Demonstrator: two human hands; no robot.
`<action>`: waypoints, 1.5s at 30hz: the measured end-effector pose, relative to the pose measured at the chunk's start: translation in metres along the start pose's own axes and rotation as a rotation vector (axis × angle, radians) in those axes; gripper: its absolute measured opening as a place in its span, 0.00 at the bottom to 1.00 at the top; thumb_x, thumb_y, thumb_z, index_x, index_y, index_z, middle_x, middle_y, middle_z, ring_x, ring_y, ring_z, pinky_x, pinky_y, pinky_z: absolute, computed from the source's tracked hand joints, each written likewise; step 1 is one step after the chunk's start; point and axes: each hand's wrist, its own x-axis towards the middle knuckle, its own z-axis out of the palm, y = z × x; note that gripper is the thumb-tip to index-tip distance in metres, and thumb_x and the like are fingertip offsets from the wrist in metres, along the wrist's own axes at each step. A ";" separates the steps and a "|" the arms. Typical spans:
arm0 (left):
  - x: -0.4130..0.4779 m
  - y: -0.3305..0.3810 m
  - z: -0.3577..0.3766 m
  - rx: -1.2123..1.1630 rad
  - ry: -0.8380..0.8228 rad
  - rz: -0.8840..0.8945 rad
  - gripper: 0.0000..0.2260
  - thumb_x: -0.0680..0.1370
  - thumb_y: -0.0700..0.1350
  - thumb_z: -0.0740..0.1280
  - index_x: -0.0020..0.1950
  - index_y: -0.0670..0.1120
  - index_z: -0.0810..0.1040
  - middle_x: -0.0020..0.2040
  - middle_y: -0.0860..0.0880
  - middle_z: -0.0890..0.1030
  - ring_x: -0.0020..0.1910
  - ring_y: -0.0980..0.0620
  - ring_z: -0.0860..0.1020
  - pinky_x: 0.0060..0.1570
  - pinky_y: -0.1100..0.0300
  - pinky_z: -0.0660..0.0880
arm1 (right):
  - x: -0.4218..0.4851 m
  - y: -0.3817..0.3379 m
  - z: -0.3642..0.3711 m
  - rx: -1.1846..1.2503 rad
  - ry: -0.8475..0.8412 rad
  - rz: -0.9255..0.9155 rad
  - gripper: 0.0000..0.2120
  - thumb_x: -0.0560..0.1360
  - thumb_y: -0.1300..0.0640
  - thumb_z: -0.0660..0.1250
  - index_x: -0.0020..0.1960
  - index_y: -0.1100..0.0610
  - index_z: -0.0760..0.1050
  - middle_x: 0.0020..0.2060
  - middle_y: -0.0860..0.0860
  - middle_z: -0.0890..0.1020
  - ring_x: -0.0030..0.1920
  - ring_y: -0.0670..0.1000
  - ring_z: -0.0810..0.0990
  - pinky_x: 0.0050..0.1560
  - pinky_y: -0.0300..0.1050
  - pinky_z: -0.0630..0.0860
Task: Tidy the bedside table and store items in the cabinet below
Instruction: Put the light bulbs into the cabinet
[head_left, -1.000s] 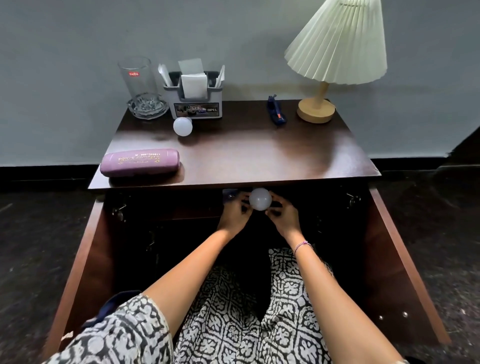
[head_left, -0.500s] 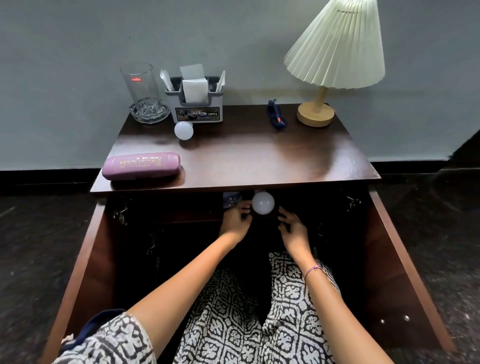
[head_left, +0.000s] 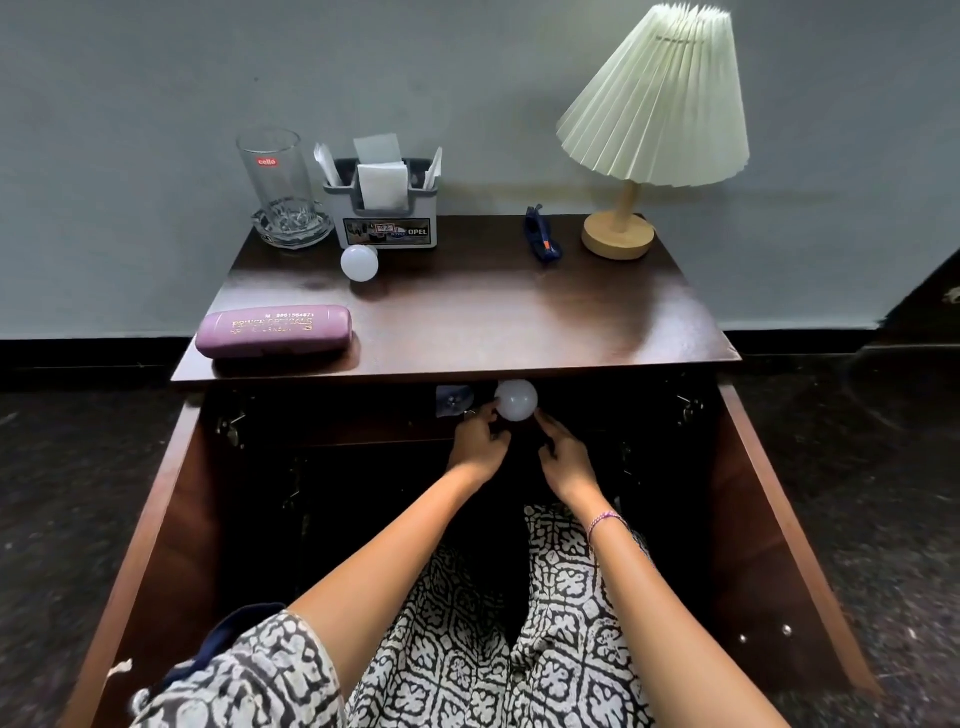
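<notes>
The white bulb (head_left: 516, 399) sat just under the tabletop's (head_left: 467, 322) front edge, inside the open cabinet (head_left: 171, 519). Her left hand (head_left: 478, 441) looked to be pinching it from the left; the right hand (head_left: 563, 452) hung loosely spread just below-right, maybe brushing it, hard to tell. I'd have cradled it from underneath and eased it straight back onto the shelf, since bulbs roll.

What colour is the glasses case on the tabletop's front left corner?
Purple, with gold lettering on its lid: the glasses case, seen in the head view, the only one.
</notes>
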 end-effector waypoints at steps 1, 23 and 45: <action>0.000 0.001 0.000 0.014 -0.005 -0.002 0.22 0.75 0.33 0.61 0.69 0.43 0.70 0.66 0.43 0.76 0.65 0.47 0.74 0.62 0.64 0.68 | 0.002 -0.002 -0.001 -0.003 -0.016 0.007 0.26 0.75 0.72 0.57 0.72 0.60 0.64 0.72 0.56 0.65 0.73 0.53 0.64 0.66 0.31 0.54; -0.068 0.092 -0.075 0.419 0.511 0.631 0.09 0.71 0.45 0.61 0.42 0.51 0.81 0.41 0.55 0.81 0.41 0.55 0.78 0.39 0.62 0.75 | -0.054 -0.096 -0.036 0.426 0.075 -0.288 0.19 0.77 0.68 0.58 0.53 0.46 0.78 0.49 0.47 0.84 0.53 0.44 0.82 0.53 0.41 0.79; 0.068 0.123 -0.199 0.265 0.399 -0.085 0.21 0.79 0.39 0.54 0.70 0.33 0.61 0.70 0.32 0.65 0.71 0.37 0.63 0.69 0.52 0.60 | 0.085 -0.233 0.035 0.504 -0.133 -0.169 0.25 0.77 0.69 0.57 0.73 0.63 0.59 0.71 0.60 0.66 0.69 0.56 0.69 0.54 0.35 0.69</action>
